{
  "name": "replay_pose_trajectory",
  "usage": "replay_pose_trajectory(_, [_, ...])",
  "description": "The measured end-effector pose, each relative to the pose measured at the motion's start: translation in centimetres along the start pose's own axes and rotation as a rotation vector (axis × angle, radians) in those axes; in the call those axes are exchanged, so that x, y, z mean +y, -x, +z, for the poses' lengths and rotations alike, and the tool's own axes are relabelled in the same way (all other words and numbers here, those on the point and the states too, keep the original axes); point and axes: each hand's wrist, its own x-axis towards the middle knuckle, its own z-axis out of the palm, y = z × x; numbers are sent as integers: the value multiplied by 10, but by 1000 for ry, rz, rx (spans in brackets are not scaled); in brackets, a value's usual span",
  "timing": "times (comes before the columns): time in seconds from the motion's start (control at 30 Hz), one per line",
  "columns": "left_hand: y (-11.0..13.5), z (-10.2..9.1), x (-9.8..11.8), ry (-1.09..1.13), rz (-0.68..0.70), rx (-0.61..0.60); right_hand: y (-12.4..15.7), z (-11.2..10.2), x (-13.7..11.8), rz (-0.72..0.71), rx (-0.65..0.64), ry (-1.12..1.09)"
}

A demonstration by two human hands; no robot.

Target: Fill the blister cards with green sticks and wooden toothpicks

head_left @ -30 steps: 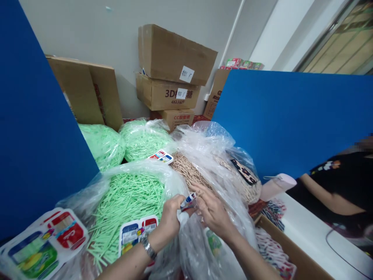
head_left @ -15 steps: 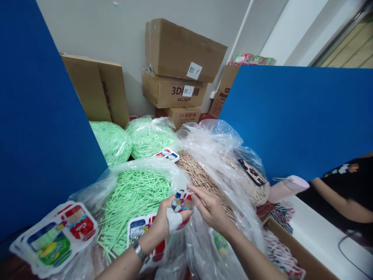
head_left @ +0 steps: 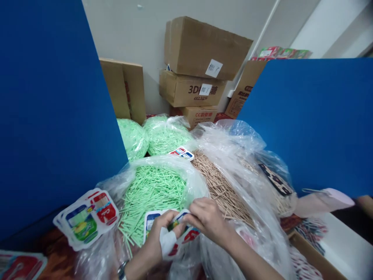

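Note:
My left hand (head_left: 160, 239), with white tape round the thumb area and a metal watch (head_left: 122, 270) at the wrist, is closed on a white-rimmed printed candy pack (head_left: 190, 235). My right hand (head_left: 208, 218) pinches the upper edge of that pack; its fingertips hide part of it. Behind the left hand lies another printed pack (head_left: 148, 223), mostly covered. Just beyond both hands, an open clear bag holds many thin green sticks (head_left: 154, 190). Brown paper-coloured sticks (head_left: 223, 186) fill a bag to the right.
A stack of printed packs (head_left: 87, 221) lies at left, with another pack (head_left: 21, 266) in the corner. Blue panels (head_left: 314, 124) flank both sides. Cardboard boxes (head_left: 204, 50) are piled behind. A pink bottle (head_left: 326, 202) and an open carton (head_left: 317, 256) are at right.
The view has turned left, so things appear farther right. My hands have come lower with the pack, in front of the green sticks. My right fingers have curled onto its edge.

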Motion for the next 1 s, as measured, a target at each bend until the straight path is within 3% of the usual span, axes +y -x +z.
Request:
replay_pose_trajectory(0.1, [7,-9,-8,-120,25,45,-5,1,-11,-65,-89,-57])
replay_pose_trajectory(0.2, [13,-16,-13,-94,-40,156,-17,2,-7,7,-245,-460])
replay_pose_trajectory(0.27, [19,-18,-11,-21,-107,160,-30,12,5,144,-236,-780])
replay_pose_trajectory(0.33, [25,-17,-7,47,-144,131,-44,30,20,294,-119,-901])
replay_pose_trajectory(0.37, [28,-16,-6,72,-145,121,-51,40,28,339,-100,-842])
replay_pose_trajectory(0.43, [33,-14,-6,99,-122,117,-64,57,44,355,-103,-507])
replay_pose_trajectory(0.53, [37,-13,-14,107,-109,129,-78,68,65,338,-146,-99])
replay_pose_trajectory(0.67, [35,-10,-33,103,-89,153,-91,70,82,322,-225,68])
replay_pose_trajectory(0.8, [33,-5,-48,82,-91,174,-109,78,83,302,-311,205])
replay_pose_trajectory(1.0, [33,-6,-53,112,-101,174,-130,88,82,312,-394,325])
